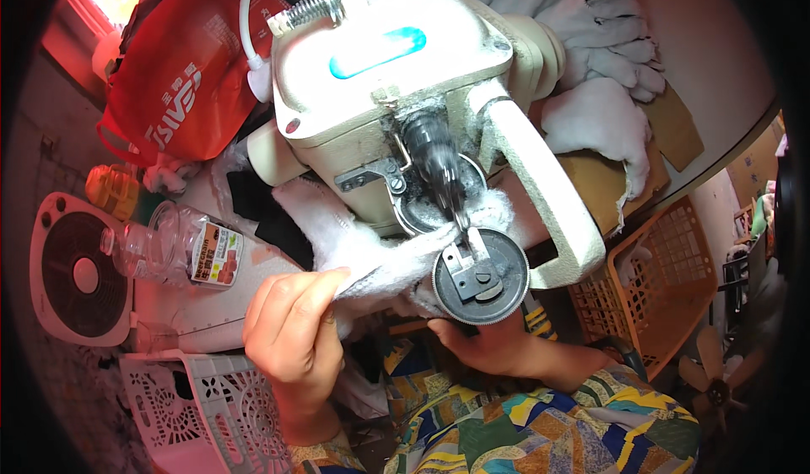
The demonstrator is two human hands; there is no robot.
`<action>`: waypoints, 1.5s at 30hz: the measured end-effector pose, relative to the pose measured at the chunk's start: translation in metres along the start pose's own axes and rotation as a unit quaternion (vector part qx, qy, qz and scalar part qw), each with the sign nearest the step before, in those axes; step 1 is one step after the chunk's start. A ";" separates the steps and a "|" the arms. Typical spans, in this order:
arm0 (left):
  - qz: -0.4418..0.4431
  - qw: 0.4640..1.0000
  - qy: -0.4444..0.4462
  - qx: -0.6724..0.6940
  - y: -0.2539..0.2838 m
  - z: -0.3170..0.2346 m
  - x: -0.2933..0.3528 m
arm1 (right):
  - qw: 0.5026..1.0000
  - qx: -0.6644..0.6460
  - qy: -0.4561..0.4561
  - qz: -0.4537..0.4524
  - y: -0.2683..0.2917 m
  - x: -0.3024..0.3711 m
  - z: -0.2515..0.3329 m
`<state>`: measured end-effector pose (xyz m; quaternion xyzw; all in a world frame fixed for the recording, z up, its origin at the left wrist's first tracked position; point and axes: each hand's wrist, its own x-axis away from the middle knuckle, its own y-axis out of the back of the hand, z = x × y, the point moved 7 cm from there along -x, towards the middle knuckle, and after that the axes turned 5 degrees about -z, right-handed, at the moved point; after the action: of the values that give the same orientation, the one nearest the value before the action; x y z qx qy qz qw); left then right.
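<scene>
A cream-coloured fur sewing machine [384,60] stands in front of me, its black needle mechanism [440,166] dusted with white lint. Below that sits a dark toothed feed disc [498,292]. White fleecy fabric [380,273] runs from the disc's upper left edge toward my left hand [295,330]. My left hand is closed, pinching the fabric's edge between thumb and fingers. My right hand [485,347] is under the near side of the disc. Its thumb points left, but the disc hides most of its fingers, so its grip does not show.
At left are a red bag [190,77], a clear plastic jar [177,242], a box fan [84,271] and a white openwork basket [211,415]. White gloves [612,43] are piled at back right, near cardboard [675,128]. A yellow crate [658,284] stands lower right.
</scene>
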<state>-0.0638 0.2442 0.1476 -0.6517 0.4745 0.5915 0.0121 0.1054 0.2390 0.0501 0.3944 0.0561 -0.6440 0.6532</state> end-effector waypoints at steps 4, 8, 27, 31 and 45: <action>-0.016 0.998 -0.021 0.063 -0.009 0.001 -0.006 | 0.996 -0.067 -0.054 -0.005 0.006 0.015 -0.026; 0.008 0.995 0.002 0.098 -0.016 0.005 -0.006 | 0.979 -0.133 -0.149 -0.040 0.015 0.021 -0.053; 0.078 0.984 0.035 0.153 -0.045 0.005 -0.009 | 0.884 -0.443 -0.147 -0.010 0.051 -0.067 -0.056; 0.078 0.973 0.069 0.204 -0.056 0.005 0.004 | 0.885 -0.417 -0.206 -0.013 0.039 -0.063 -0.054; 0.334 0.815 0.242 0.407 -0.115 -0.031 0.130 | 0.900 -0.229 -0.332 0.162 0.023 0.062 -0.073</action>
<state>0.0125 0.2109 -0.0075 -0.5111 0.8480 0.1350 -0.0376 0.1681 0.2288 -0.0257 0.0005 -0.0829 -0.5926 0.8012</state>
